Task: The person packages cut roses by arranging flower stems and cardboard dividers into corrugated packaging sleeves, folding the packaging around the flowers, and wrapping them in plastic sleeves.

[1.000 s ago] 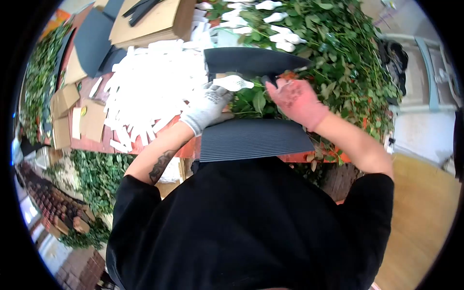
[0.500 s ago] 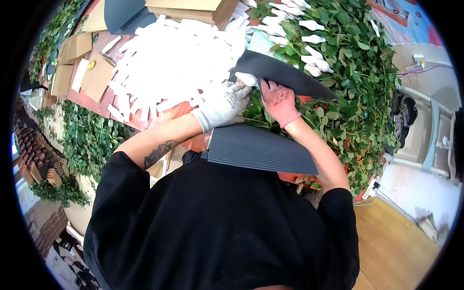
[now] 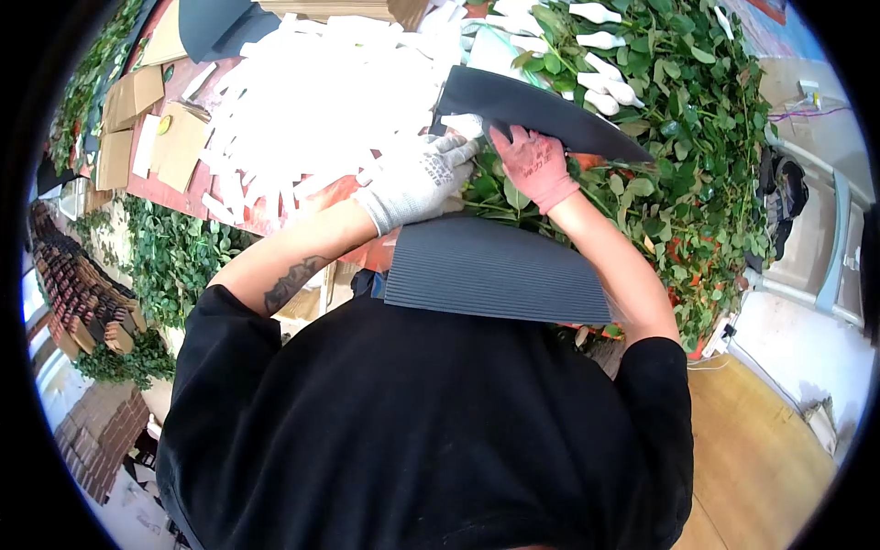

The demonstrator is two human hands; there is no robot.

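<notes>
My left hand (image 3: 426, 174), in a pale grey glove, is closed at the lower end of a white-sleeved flower bud (image 3: 463, 125). Its fingers curl around the part just below the bud, and the stem is mostly hidden. In a pink glove, my right hand (image 3: 536, 168) pinches the near edge of a dark sheet (image 3: 541, 110) that curves up behind the bud. Part of its grip is covered by the sheet and glove. Closer to my body lies a black ribbed sheet (image 3: 495, 270), below both hands. Green leafy stems (image 3: 500, 188) show between the hands.
A heap of white strips (image 3: 312, 110) spreads left of my hands. Beyond the dark sheet lie several white-sleeved buds (image 3: 610, 87) among leafy stems (image 3: 697, 137). Cardboard pieces (image 3: 179, 147) sit at the left, with a cardboard stack (image 3: 357, 9) at the back.
The view has shifted slightly. Both hands stay at the bud and the dark sheet, and the left wrist is turned a little. The bud now shows less between my hands.
</notes>
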